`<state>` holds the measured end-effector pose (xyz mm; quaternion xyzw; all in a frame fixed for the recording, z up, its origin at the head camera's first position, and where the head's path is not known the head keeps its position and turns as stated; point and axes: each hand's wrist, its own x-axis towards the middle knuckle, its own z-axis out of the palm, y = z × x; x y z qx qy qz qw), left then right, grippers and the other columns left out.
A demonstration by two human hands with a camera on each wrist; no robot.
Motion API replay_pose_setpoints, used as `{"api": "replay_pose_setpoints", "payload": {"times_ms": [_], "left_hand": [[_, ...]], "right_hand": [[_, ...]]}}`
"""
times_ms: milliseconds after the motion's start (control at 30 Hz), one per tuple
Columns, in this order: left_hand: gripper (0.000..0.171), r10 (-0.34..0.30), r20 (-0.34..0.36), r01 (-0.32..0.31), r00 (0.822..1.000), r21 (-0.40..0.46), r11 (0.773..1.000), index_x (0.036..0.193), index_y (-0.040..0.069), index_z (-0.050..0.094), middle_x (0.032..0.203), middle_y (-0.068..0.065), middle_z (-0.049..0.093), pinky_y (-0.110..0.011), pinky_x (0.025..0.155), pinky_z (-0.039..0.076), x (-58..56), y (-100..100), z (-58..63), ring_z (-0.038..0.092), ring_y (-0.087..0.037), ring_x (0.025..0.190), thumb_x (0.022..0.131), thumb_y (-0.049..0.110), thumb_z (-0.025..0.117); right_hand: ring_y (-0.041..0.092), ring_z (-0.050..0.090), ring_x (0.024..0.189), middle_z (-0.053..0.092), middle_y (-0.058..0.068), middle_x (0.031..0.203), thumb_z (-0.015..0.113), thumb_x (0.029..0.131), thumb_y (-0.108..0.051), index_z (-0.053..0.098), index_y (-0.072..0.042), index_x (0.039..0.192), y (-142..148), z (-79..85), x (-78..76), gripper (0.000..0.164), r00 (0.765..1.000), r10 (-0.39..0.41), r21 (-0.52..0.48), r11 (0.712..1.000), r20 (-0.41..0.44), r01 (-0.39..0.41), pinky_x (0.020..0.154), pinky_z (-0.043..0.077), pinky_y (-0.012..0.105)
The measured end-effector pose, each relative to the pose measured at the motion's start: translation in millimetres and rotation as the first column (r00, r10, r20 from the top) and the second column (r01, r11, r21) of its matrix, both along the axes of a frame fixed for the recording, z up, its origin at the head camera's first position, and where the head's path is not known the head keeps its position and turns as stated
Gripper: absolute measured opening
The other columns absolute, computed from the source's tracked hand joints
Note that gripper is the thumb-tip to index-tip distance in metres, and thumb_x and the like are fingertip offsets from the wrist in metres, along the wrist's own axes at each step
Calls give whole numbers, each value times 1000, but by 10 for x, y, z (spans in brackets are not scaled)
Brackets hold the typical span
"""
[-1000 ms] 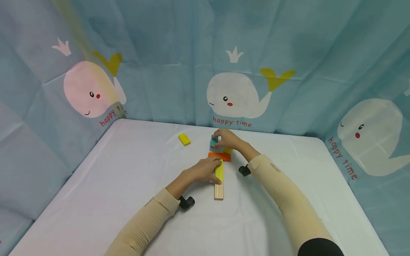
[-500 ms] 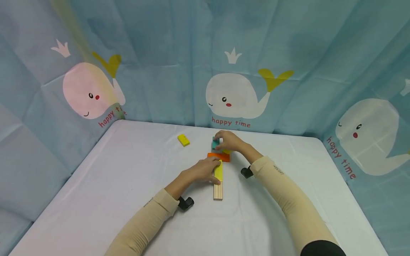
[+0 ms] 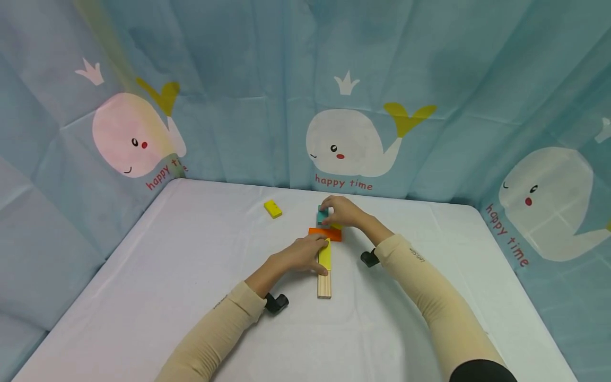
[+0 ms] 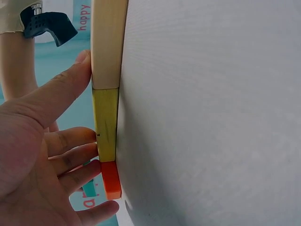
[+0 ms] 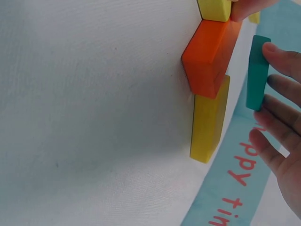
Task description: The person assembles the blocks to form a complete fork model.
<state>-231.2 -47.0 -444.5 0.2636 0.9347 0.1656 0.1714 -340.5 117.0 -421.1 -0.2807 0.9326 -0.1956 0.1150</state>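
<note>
My right hand (image 3: 341,209) pinches a teal block (image 5: 257,73) between thumb and fingertips, and a gap shows between it and the row of blocks in the right wrist view. Below it, an orange block (image 3: 325,234) lies crosswise on the table. A yellow block (image 5: 208,123) adjoins its far side, mostly behind my right hand in the head view. Nearer me, another yellow block (image 3: 325,255) runs lengthwise up to the orange one, followed by a bare wooden block (image 3: 324,285). Along these two lies my left hand (image 3: 302,253), thumb against the wooden block and fingertips against the yellow.
One loose yellow block (image 3: 273,209) lies toward the back left of the white-covered table (image 3: 191,297). Blue curtains printed with whales (image 3: 346,143) stand behind and along both sides. Each wrist carries a small black camera (image 3: 277,303).
My right hand has brought the teal block slightly to the right and nearer to the orange block. The left hand stays in place on the row.
</note>
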Motion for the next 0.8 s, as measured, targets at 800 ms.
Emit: {"api": "replay_pose_setpoints", "payload": {"times_ms": [800], "left_hand": [[80, -6, -10, 6, 1000, -6, 1000, 143, 8, 47, 154, -9, 39, -45, 116, 35, 5, -4, 6, 38, -26, 141, 79, 46, 77]], "right_hand": [[31, 53, 128, 60, 13, 134, 76, 85, -23, 69, -5, 119, 30, -133, -4, 39, 999, -18, -5, 1000, 37, 18, 112, 40, 48]]}}
